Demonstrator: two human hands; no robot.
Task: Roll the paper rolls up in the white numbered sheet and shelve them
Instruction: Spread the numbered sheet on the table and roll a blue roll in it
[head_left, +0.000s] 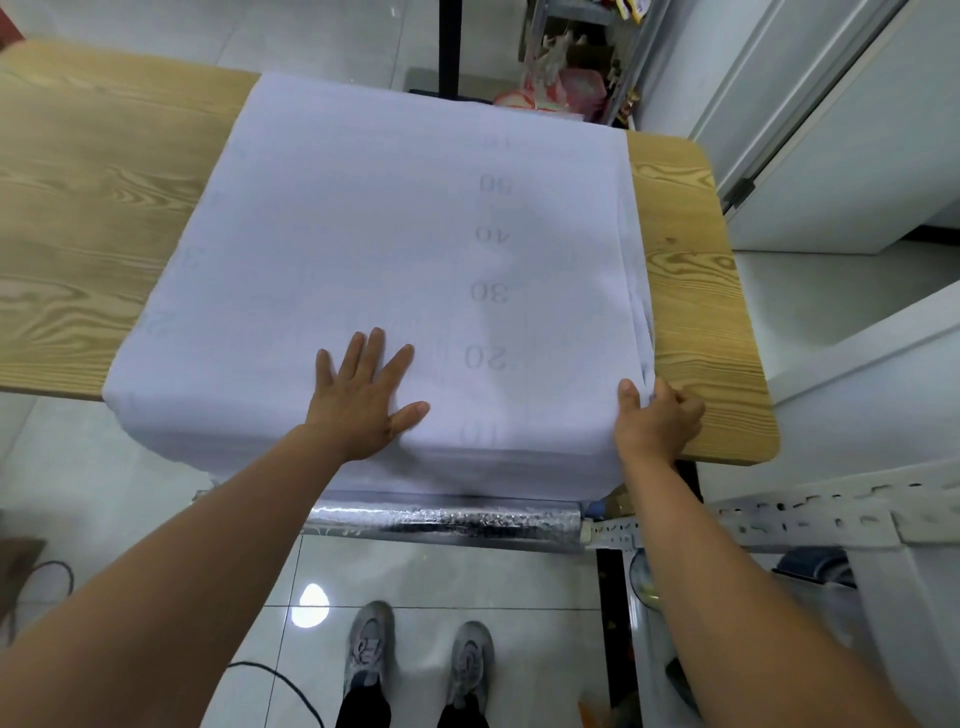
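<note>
- From the head camera we see the white numbered sheet (363, 234) spread across the wooden bench (78, 208). It covers the middle of the bench and hangs over the near edge.
- The printed numbers are faint. We can read 20, 30, 40 and 50 upside down, while the ones at the far edge and on the near fold are blurred.
- Our left hand (363, 400) lies flat on the sheet with its fingers spread wide, pressing near the front edge.
- Our right hand (657, 421) grips the sheet's right edge by the near corner. The thumb is on top and the fingers are curled at the side, so their tips are hard to make out.
- A silver roll (452, 519) lies just below the hanging sheet. The sheet hides its upper side and our left forearm hides its left end.
- A white perforated shelf frame (831, 514) stands at the right, cut off by the picture's edge.
</note>
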